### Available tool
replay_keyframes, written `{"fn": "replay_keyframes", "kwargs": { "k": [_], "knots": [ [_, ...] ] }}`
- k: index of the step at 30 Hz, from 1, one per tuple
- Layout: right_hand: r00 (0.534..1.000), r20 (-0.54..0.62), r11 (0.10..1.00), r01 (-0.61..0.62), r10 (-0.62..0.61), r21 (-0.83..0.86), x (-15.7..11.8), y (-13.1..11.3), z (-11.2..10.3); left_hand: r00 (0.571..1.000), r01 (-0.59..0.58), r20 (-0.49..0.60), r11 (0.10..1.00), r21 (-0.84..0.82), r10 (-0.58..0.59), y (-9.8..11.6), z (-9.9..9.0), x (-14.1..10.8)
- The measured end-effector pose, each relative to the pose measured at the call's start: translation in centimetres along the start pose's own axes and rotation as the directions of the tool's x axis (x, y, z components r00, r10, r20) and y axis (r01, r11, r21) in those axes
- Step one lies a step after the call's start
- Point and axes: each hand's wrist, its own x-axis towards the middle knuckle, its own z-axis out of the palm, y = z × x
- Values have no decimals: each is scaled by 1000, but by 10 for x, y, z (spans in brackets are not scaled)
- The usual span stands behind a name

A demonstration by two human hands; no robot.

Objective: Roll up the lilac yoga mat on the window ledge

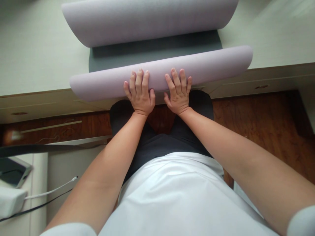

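Note:
A yoga mat (209,65), pale lilac on one face and dark grey-green on the other, lies across the light surface in front of me. Both its ends curl over into rolls, and a strip of the dark face shows between them. My left hand (141,91) rests on the near roll, left of its middle, with the fingers spread. Beside it, my right hand (178,90) presses on the same roll, its fingers also apart. Both palms are turned down, so their undersides are hidden. Neither hand grasps the mat.
The light surface (36,52) ends in a front edge just beneath the near roll. Below is a brown wooden floor (246,121). At lower left, a phone-like device (14,172), a white adapter (12,201) and a white cable (51,192) are on a side unit.

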Motion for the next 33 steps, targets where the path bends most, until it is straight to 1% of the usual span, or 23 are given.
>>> {"fn": "replay_keyframes", "kwargs": {
  "k": [4, 7, 9, 14, 17, 20, 23, 26, 29, 33],
  "knots": [
    [1000, 21, 1000, -6, 6, -5, -3, -1, -3, 999, -6, -40, 998, 70, 9, -8, 12, 0],
    [1000, 13, 1000, -4, 4, -9, -4, 0, -2, 1000, 1, -29, 994, 108, 2, -13, 19, 2],
    [1000, 6, 1000, -2, 2, -6, -3, 1, 1, 1000, 2, -18, 994, 105, 0, -13, 18, 2],
    [1000, 7, 1000, -16, 16, -9, -2, 6, 10, 999, -5, -37, 994, 105, 9, -11, 14, -1],
    [1000, 8, 1000, -28, 28, -2, -3, 10, 19, 1000, 20, -16, 995, 94, -19, -15, 18, -2],
    [999, 13, 999, -38, 37, 8, -6, 13, 27, 999, 49, 21, 998, 38, -50, -19, 22, -3],
    [998, 20, 998, -57, 57, 17, -9, 15, 32, 994, 96, 51, 995, -26, -95, -20, 22, -7],
    [998, 11, 997, -69, 69, 30, -10, 16, 35, 987, 145, 84, 988, -48, -140, -21, 19, -10],
    [998, -1, 997, -70, 70, 41, -10, 17, 36, 986, 142, 93, 990, -8, -141, -21, 17, -13],
    [998, 3, 997, -64, 64, 53, -8, 16, 35, 993, 104, 57, 992, 65, -108, -22, 18, -13]
  ]
}}
